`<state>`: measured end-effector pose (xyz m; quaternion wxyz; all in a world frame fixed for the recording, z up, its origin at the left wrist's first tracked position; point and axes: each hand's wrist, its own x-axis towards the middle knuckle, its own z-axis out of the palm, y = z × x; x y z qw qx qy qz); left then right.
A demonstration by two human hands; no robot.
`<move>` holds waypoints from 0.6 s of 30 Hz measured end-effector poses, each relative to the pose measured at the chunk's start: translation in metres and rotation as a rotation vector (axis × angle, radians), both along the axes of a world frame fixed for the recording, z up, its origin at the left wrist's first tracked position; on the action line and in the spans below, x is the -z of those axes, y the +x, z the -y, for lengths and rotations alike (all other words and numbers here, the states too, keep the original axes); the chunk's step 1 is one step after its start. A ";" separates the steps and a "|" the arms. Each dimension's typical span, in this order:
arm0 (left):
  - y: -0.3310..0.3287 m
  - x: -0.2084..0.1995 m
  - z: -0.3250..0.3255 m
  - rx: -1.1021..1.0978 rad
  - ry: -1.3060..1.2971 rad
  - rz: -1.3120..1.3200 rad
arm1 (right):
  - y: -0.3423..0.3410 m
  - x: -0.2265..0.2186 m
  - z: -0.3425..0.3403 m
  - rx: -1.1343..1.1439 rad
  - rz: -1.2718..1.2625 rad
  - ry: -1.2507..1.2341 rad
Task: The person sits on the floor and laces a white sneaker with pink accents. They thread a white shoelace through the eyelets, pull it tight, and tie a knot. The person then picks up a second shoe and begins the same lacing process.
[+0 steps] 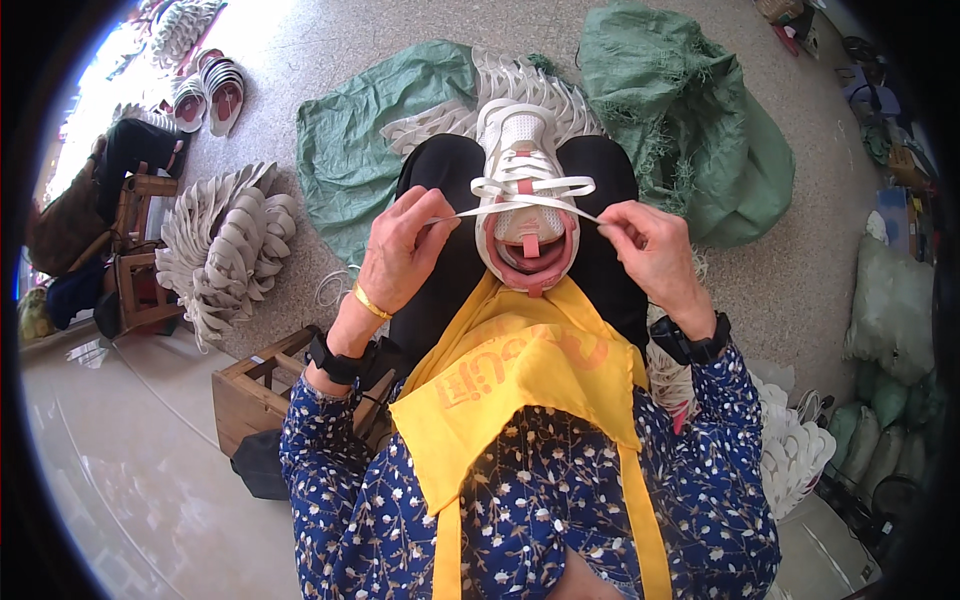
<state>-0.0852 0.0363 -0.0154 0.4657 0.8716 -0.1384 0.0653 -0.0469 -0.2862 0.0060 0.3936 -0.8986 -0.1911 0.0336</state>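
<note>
- The left hand has its fingers pressed together, pinching the left end of a flat white lace between thumb and forefinger.
- The right hand does the same with the right end, its fingers pinched tight on the lace just right of the shoe.
- The lace runs taut between both hands, across the upper eyelets of a white sneaker with a pink lining.
- The sneaker rests on the person's lap, between the knees, toe pointing away, with a yellow apron just near of it.
- To do this well, I judge that both ends should be pulled evenly, keeping the lace flat and untwisted.
- Far behind lie green sacks; a pile of white soles sits on the floor at left, near a wooden stool.
</note>
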 end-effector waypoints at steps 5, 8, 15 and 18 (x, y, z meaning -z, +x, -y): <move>0.002 -0.012 -0.015 -0.003 0.246 0.228 | 0.006 -0.010 0.013 0.038 0.197 -0.040; -0.001 -0.018 -0.033 -0.019 0.323 0.200 | 0.006 -0.018 0.032 0.086 0.157 -0.074; -0.027 -0.008 -0.093 -0.168 0.358 0.012 | 0.007 -0.008 0.108 0.326 -0.134 0.034; -0.037 0.000 -0.122 -0.207 0.381 -0.105 | 0.007 0.002 0.137 0.384 -0.197 0.040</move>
